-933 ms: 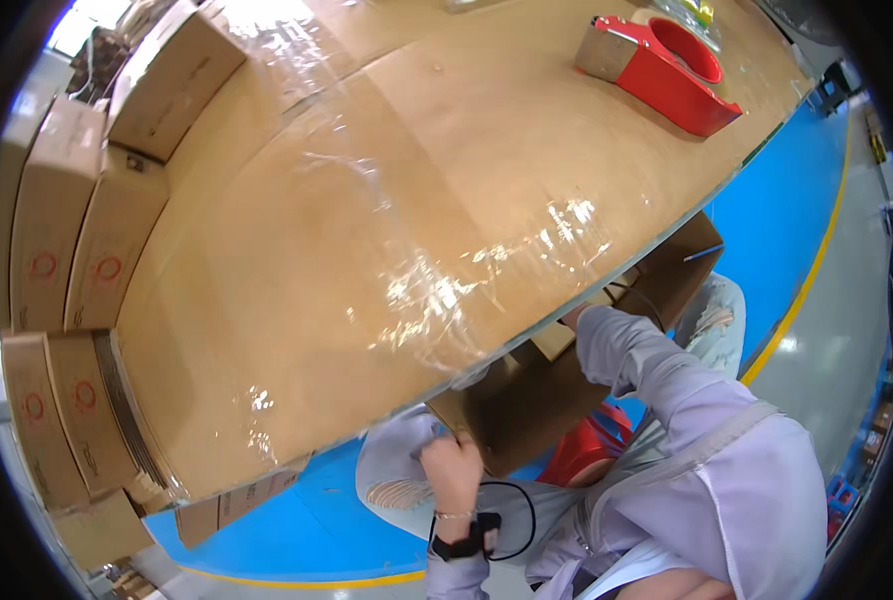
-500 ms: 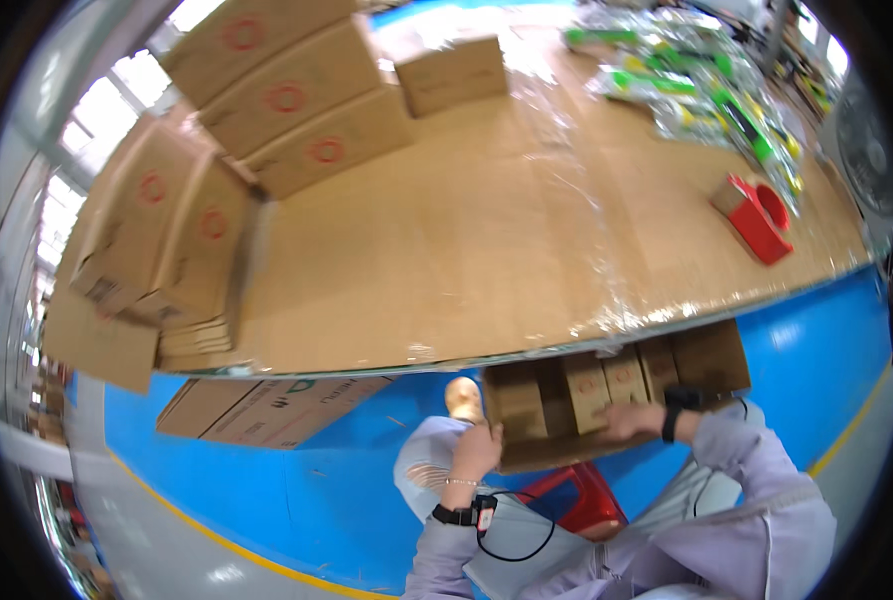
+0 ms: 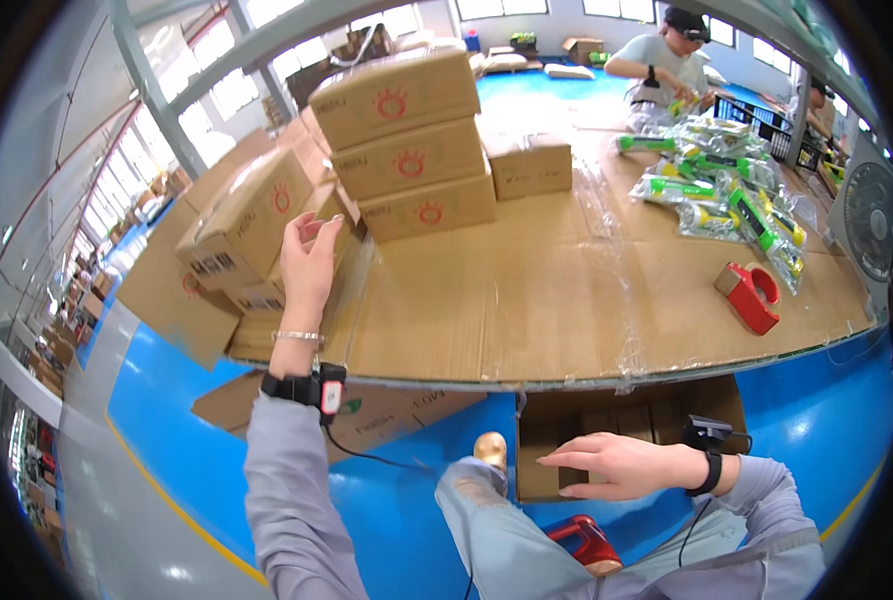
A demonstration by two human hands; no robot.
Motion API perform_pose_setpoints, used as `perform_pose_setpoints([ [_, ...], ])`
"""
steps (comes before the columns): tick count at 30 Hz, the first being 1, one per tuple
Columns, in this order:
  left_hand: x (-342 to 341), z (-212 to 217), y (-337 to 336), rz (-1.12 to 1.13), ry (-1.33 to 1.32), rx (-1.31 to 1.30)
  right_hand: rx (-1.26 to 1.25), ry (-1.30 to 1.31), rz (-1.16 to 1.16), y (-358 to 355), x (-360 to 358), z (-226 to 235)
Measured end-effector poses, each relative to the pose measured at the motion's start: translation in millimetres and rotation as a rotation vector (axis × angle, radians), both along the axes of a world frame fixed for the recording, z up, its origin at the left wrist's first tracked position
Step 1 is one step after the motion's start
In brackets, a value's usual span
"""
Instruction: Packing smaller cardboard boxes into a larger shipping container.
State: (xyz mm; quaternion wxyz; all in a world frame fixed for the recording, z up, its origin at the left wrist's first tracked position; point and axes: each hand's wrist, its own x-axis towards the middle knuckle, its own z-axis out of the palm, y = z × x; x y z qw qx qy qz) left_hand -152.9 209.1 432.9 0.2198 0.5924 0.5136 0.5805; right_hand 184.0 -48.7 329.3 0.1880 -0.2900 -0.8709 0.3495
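My left hand [image 3: 309, 262] is raised over the table's left side, fingers apart and slightly curled, in front of the cardboard boxes [image 3: 256, 215] lying there; whether it touches one I cannot tell. My right hand [image 3: 616, 465] hovers over an open cardboard carton [image 3: 538, 470] below the table edge, its fingers stretched out with nothing in them. Smaller boxes [image 3: 634, 420] stand inside that carton, partly covered by the hand. Closer to me, a red tool-like object [image 3: 588, 545] shows between my legs, its kind unclear.
Three stacked boxes [image 3: 406, 165] and a smaller box [image 3: 531, 165] stand at the back of the cardboard-covered table [image 3: 486, 300]. Green and yellow items in clear wrappers [image 3: 726, 185] lie on the right, near a red tape dispenser [image 3: 749, 298] and a fan [image 3: 866, 215]. Another person [image 3: 666, 65] works behind.
My left hand has left the carton's edge and risen to the boxes on the left of the table. My right hand has lifted off the small boxes, and the view has tilted up.
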Motion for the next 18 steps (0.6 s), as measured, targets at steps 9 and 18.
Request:
perform_pose_setpoints([
  [9,22.4,81.7,160.4,0.088,0.317,0.089,0.517,0.190,-0.824,47.2,117.8,122.6],
  [18,48.7,63.7,194.8,-0.091,-0.022,0.102,0.637,0.492,-0.981,285.6,106.3,132.6],
])
